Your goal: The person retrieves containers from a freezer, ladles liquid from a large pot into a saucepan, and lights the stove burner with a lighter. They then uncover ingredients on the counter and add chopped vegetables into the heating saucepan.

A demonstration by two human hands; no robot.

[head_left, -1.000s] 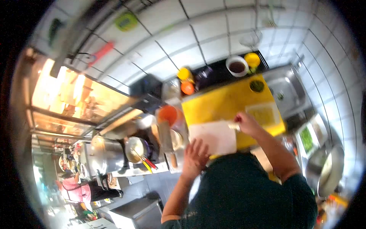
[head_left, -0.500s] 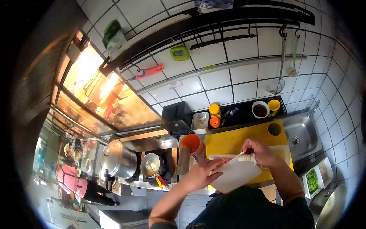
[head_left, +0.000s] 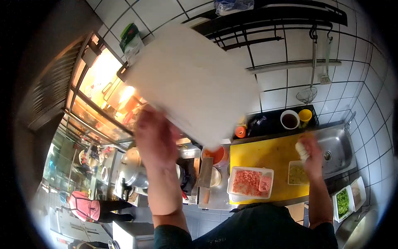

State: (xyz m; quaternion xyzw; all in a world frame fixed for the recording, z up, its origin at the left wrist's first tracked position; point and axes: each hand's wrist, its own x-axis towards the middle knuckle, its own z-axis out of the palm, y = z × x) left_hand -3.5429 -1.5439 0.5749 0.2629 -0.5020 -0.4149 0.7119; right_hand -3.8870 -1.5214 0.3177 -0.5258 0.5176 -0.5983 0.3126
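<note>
My left hand, blurred by motion, is raised on the left and grips the lower edge of a flat white plastic lid. The lid tilts up close to the camera and hides part of the wall and rack. Below it, a white container of diced pinkish meat lies uncovered on the yellow cutting board. On the right, my right hand is closed around a small white roll whose kind I cannot make out. A clear container with yellowish-green pieces sits just left of that wrist.
A cleaver lies left of the board, near an orange-red tub. Behind are a cup of dark liquid and a yellow cup. The sink and chopped greens are right. A person in pink stands far left.
My left hand has lifted the lid up and left off the container, exposing the diced meat. My right hand has moved right and away from the lid with the white roll.
</note>
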